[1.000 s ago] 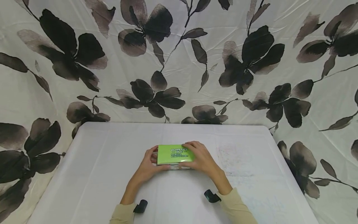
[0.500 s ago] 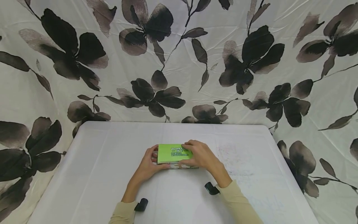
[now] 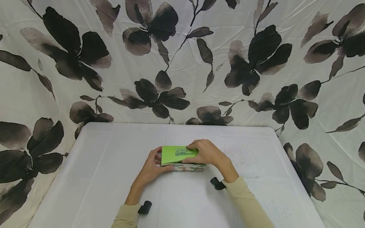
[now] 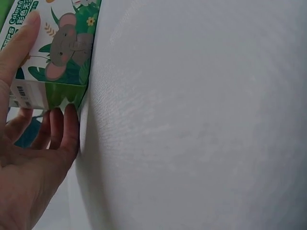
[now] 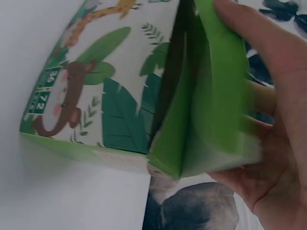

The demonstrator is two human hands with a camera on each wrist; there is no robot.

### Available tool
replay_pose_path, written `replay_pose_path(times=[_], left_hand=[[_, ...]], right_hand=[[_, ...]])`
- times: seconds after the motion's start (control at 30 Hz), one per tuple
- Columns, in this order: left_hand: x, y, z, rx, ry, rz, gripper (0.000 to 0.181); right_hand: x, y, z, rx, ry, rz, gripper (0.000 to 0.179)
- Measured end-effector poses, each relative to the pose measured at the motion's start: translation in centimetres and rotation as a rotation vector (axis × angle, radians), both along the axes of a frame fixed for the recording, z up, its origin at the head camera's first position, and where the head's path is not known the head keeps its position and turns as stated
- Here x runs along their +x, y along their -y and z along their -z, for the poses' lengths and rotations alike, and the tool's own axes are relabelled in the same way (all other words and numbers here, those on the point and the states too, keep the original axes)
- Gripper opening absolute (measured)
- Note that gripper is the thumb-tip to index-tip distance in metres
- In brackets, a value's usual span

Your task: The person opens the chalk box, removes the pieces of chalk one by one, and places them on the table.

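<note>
A small carton (image 3: 189, 167) with a bright green lid (image 3: 171, 155) stands near the middle of the white table. Printed animals cover its side; an elephant shows on the carton (image 4: 69, 48) in the left wrist view. My left hand (image 3: 151, 164) grips the carton's left end, thumb along the front side, fingers at the end and behind. My right hand (image 3: 208, 152) pinches the lid's right part between thumb and fingers. In the right wrist view the lid (image 5: 223, 91) is tilted up from the carton (image 5: 124, 96), with a dark gap along the edge. The carton's inside is hidden.
The white table (image 3: 99, 177) carries faint coloured marks at its right. Behind and beside it hangs a white cloth (image 3: 196, 72) with dark flowers. Small black devices (image 3: 145, 207) sit at both wrists, by the beige sleeves (image 3: 248, 202).
My right hand has moved slightly up and away, lifting the lid's right side and baring more of the carton's front. My left hand has stayed at the left end.
</note>
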State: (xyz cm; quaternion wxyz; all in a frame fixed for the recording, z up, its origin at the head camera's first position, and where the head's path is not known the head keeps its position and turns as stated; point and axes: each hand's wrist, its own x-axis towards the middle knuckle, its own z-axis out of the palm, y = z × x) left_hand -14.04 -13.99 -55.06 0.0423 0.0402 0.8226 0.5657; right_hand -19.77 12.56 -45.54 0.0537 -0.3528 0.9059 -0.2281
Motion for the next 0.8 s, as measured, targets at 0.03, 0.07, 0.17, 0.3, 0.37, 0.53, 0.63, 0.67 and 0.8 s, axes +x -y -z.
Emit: replay_pose_path(times=[0.03, 0.07, 0.17, 0.3, 0.37, 0.53, 0.63, 0.67, 0.8], left_hand=[[0.0, 0.0, 0.0, 0.002, 0.001, 0.001, 0.106], [0.0, 0.0, 0.0, 0.002, 0.004, -0.001, 0.106], [0.0, 0.0, -0.1, -0.003, 0.015, -0.005, 0.106], [0.0, -0.2, 0.1, 0.002, 0.026, -0.004, 0.106], [0.0, -0.2, 0.1, 0.005, 0.031, -0.007, 0.106], [0.0, -0.1, 0.2, 0.007, 0.039, -0.013, 0.107], [0.0, 0.0, 0.2, 0.012, 0.033, -0.013, 0.107], [0.0, 0.0, 0.1, 0.012, 0.033, -0.013, 0.107], [0.0, 0.1, 0.1, 0.01, 0.029, -0.014, 0.107]], right_hand=[[-0.2, -0.1, 0.0, -0.016, 0.022, 0.002, 0.059], [-0.4, -0.2, -0.1, -0.029, 0.044, 0.005, 0.058], [-0.7, -0.3, -0.1, -0.051, 0.097, 0.023, 0.058], [-0.7, -1.2, 0.2, -0.123, 0.16, 0.055, 0.051], [-0.6, -2.0, 0.7, -0.211, 0.191, 0.082, 0.043], [-0.5, -4.1, 2.6, -0.397, 0.19, 0.149, 0.032], [-0.3, -5.0, 3.6, -0.486, 0.221, 0.193, 0.024], [-0.2, -5.3, 3.9, -0.522, 0.241, 0.204, 0.022], [0.0, -6.1, 4.9, -0.641, 0.298, 0.184, 0.021]])
